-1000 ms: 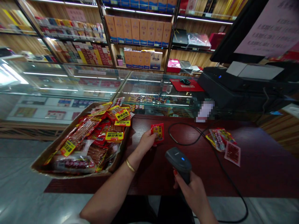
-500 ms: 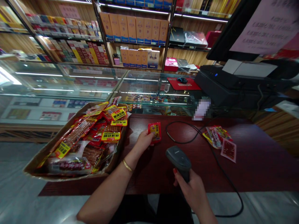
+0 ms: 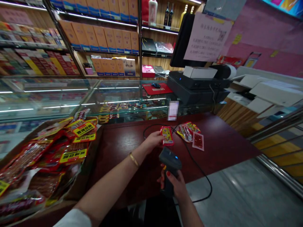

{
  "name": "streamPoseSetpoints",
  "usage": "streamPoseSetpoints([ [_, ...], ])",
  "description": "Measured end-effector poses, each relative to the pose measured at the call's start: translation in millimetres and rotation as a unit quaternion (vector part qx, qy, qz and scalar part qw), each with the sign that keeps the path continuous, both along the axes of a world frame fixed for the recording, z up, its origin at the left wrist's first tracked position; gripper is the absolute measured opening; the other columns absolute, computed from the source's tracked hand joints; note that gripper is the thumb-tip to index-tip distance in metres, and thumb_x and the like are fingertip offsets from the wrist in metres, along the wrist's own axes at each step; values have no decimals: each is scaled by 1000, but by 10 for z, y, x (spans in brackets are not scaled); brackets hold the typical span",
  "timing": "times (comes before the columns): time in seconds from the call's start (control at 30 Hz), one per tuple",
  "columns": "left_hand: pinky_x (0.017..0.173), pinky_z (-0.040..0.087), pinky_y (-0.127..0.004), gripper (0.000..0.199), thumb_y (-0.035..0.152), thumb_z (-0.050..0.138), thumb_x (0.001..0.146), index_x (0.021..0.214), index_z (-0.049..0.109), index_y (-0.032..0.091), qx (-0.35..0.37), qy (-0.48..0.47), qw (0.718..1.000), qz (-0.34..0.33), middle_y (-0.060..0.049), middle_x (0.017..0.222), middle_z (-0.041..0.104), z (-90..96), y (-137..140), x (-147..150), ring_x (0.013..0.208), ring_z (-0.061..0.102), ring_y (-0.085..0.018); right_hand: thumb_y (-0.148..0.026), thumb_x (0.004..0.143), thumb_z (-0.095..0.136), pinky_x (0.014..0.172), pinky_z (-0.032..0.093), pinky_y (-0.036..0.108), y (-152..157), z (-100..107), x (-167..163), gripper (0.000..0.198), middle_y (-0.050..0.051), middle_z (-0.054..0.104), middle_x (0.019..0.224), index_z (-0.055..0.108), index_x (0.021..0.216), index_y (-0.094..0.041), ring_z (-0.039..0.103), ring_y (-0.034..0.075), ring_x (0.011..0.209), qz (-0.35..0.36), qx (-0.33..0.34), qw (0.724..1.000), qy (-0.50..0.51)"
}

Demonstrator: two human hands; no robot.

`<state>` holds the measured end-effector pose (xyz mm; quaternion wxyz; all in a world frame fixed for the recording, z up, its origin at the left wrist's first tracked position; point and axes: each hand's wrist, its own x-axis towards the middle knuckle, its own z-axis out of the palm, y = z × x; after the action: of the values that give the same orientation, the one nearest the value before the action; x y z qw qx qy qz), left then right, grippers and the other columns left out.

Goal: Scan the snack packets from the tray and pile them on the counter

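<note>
My left hand (image 3: 154,140) grips the left edge of a small red and yellow snack packet (image 3: 167,135) above the dark wooden counter. Wrapped around the handle of a black barcode scanner (image 3: 170,159) is my right hand (image 3: 174,183), below and slightly right of the packet. A small blue light shows on top of the scanner, whose head points toward the packet. Right of the packet lie several snack packets (image 3: 186,132) and a flat packet of reddish-brown food (image 3: 198,141). A cardboard box (image 3: 80,179) full of red and yellow snack packets stands at the left.
The scanner's black cable (image 3: 201,170) loops across the counter (image 3: 227,138) and hangs past its front edge. Behind stand a glass display case (image 3: 113,94), a mouse (image 3: 155,85) on a red mat, and a black register with a monitor (image 3: 181,44). A railing (image 3: 279,173) is at right.
The view has swung right. My left hand has carried the packet rightward, closer to the packets lying on the counter. The blue light now shows on the scanner in my right hand.
</note>
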<state>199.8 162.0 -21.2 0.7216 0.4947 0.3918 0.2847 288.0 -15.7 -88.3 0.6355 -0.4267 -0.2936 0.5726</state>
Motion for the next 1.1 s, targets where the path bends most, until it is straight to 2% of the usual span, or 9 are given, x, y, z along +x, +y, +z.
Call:
streamPoseSetpoints([
  [0.2, 64, 58, -30, 19, 18, 66, 82, 99, 72, 11, 44, 46, 998, -5, -11, 85, 76, 136, 126, 630, 73, 73, -22, -52, 76, 83, 49, 55, 28, -34, -33, -8, 44, -4, 66, 62, 71, 101, -19, 60, 12, 41, -29, 8, 1000, -1],
  [0.37, 82, 55, -24, 30, 14, 63, 86, 115, 72, 21, 237, 95, 960, 114, -7, 111, 77, 209, -536, -430, 97, 71, -17, -44, 78, 84, 57, 59, 28, -154, -10, 38, 34, -1, 70, 65, 74, 99, -19, 67, 14, 52, 13, -12, 1000, 10],
  [0.5, 84, 55, -29, 24, 22, 57, 94, 111, 73, 23, 424, 294, 804, 296, -5, 107, 78, 543, -1259, -1693, 92, 71, -18, -43, 81, 82, 72, 63, 34, -135, -92, 138, 33, -1, 71, 69, 73, 105, -22, 69, 15, 56, 30, -34, 999, -29],
  [0.6, 95, 52, -40, 22, 29, 58, 94, 108, 73, 22, 442, 492, 631, 406, -7, 105, 77, 765, -1601, -2517, 98, 70, -24, -44, 81, 80, 75, 64, 38, -96, -131, 160, 34, -1, 70, 67, 71, 106, -22, 68, 16, 52, 54, -30, 997, -41],
  [0.7, 106, 43, -54, 43, 39, 62, 91, 127, 67, 18, 396, 640, 526, 396, -14, 128, 70, 821, -1740, -3052, 120, 61, -36, -45, 79, 81, 74, 64, 38, -91, -129, 144, 36, -2, 69, 65, 70, 104, -22, 66, 15, 50, 41, -40, 997, -52],
  [0.8, 106, 43, -56, 58, 41, 67, 86, 138, 61, 17, 343, 698, 518, 357, -17, 141, 63, 743, -1762, -3263, 130, 55, -40, -45, 78, 80, 74, 64, 36, -102, -136, 139, 38, -3, 68, 65, 68, 106, -22, 66, 15, 50, 28, -52, 996, -60],
  [0.9, 105, 46, -49, 32, 36, 62, 89, 114, 74, 21, 360, 672, 542, 353, -11, 127, 73, 647, -1729, -3288, 119, 64, -33, -44, 79, 80, 75, 63, 33, -117, -164, 164, 37, -3, 69, 67, 66, 107, -23, 67, 15, 52, 20, -56, 997, -59],
  [1.0, 102, 49, -44, 23, 34, 58, 93, 91, 77, 21, 419, 610, 542, 398, -8, 106, 79, 643, -1699, -3209, 107, 69, -28, -42, 80, 79, 74, 63, 33, -124, -189, 190, 37, -3, 69, 67, 66, 108, -22, 68, 16, 55, 27, -59, 996, -59],
  [1.1, 99, 51, -40, 22, 34, 58, 96, 98, 75, 21, 449, 524, 542, 480, -6, 104, 79, 752, -1703, -2977, 103, 70, -24, -43, 81, 79, 74, 63, 35, -115, -179, 182, 37, -2, 68, 67, 68, 108, -21, 67, 16, 53, 37, -54, 996, -54],
])
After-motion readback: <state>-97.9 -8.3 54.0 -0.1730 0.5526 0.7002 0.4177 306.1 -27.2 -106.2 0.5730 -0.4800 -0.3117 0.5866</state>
